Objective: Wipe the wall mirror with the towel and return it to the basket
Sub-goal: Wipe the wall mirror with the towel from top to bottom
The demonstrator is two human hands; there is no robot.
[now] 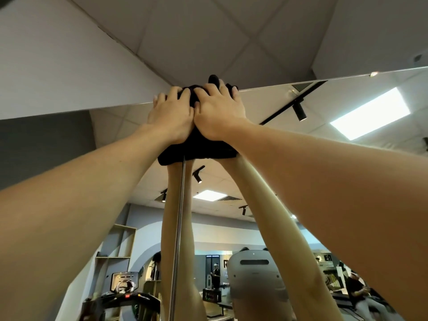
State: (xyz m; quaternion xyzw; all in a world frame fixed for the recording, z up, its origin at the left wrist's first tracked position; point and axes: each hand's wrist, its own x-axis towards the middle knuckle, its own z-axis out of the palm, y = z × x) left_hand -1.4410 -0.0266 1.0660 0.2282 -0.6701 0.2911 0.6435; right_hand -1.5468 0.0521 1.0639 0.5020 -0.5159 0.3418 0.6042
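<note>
Head view: left hand (170, 117) and right hand (218, 111), side by side with fingers spread flat, press a bunched black cloth towel (196, 149) against the large frameless wall mirror (301, 158) at its top edge, likely for firm, even wiping pressure. Basket unseen.

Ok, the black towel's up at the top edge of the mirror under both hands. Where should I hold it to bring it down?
Probably the bunched upper part of the black towel, where the left hand and right hand already press it to the mirror. Curl the fingers in from the front; the lower edge hangs loose and flat against the glass, offering less to pinch.
</note>
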